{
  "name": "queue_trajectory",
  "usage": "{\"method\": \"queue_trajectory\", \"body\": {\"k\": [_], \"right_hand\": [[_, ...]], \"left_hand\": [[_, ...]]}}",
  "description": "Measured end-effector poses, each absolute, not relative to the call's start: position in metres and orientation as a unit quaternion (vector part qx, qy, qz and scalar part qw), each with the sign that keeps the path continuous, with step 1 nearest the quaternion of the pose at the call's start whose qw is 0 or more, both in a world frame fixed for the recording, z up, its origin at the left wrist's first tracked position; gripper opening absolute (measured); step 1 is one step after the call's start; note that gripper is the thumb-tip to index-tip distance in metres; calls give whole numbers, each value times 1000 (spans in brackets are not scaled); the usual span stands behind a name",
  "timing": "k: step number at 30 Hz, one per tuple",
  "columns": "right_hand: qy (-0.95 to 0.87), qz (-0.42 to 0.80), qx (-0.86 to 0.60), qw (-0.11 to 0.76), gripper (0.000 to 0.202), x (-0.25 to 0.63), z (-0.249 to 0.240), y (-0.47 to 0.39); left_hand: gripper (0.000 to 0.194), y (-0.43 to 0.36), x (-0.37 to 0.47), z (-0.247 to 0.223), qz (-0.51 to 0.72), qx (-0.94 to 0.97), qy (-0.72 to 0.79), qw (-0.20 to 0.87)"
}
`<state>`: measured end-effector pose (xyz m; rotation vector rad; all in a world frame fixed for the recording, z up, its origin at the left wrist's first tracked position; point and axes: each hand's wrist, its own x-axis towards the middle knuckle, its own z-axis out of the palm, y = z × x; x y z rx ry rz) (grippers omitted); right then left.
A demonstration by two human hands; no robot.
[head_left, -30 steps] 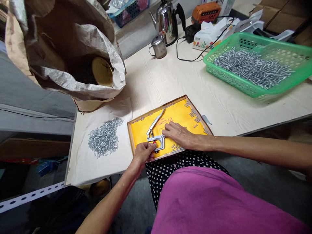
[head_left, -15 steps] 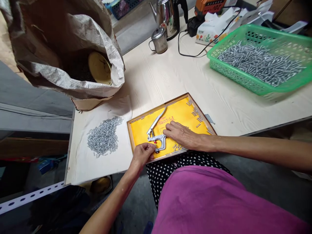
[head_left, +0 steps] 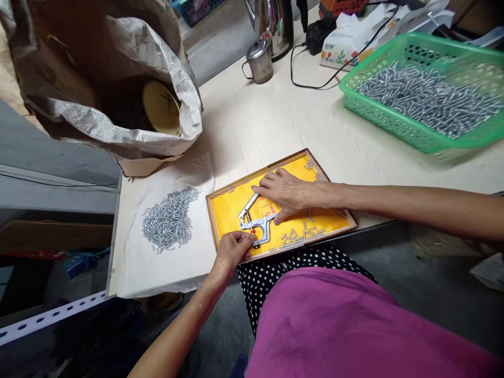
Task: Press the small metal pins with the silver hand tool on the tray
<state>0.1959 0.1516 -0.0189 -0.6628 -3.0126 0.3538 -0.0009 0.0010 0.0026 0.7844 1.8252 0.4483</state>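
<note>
A pair of grey snap pliers (head_left: 266,229) with a spring and a red part at its jaw lies in a shallow wooden-edged tray (head_left: 211,220) with a yellow bottom. Across the spread handles lies my right hand (head_left: 289,194), fingers over the upper handle and thumb on the lower one. My left hand (head_left: 234,247) pinches at the jaw, by the tray's near left corner. Whatever its fingertips hold is too small to make out. Small metal pins (head_left: 293,236) lie loose in the tray, several near its front edge and others along its sides.
Left of the tray, a heap of metal pins (head_left: 169,220) rests on white cloth (head_left: 129,268). Behind it stands a large open sack (head_left: 157,149) with a yellow bowl (head_left: 160,109) inside. A green basket (head_left: 394,123) of pins, a lidded metal cup (head_left: 260,64) and a kettle (head_left: 277,26) stand farther back.
My right hand has moved up and opened across the pliers' handles; before, its fingers were bunched by the lower handle. My left hand stays at the jaw. The view has shifted slightly.
</note>
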Motion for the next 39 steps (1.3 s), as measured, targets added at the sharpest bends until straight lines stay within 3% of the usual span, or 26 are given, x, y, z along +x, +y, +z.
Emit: {"method": "queue_trajectory", "body": {"k": [5,9,11,13,16,20,25,29,36,39], "right_hand": [[-968,109,-225,-16,65,194,-10,145],[-965,133,-227,6,47,198,-13,135],[-965,130,-225,20,44,199,-15,130],[-967,121,-221,31,45,201,-17,127],[-968,108,-223,50,53,203,-19,126],[-964,90,-248,40,52,208,-18,125],[-957,119,-259,44,19,206,-22,119],[-959,153,-236,29,22,202,-33,117],[-958,150,-243,37,15,203,-30,124],[-964,147,-217,47,38,211,-22,137]], "left_hand": [[34,-4,-3,1,143,382,772,488],[25,-11,6,1,152,592,756,234],[37,-7,14,-2,161,677,708,123],[57,4,21,-8,149,736,655,79],[69,26,24,-16,113,788,598,94],[70,44,21,-16,60,810,570,128],[46,40,27,-8,24,803,584,118],[25,37,33,-8,19,794,596,119],[27,38,28,-11,41,795,595,111],[33,31,28,-14,79,795,597,70]]}}
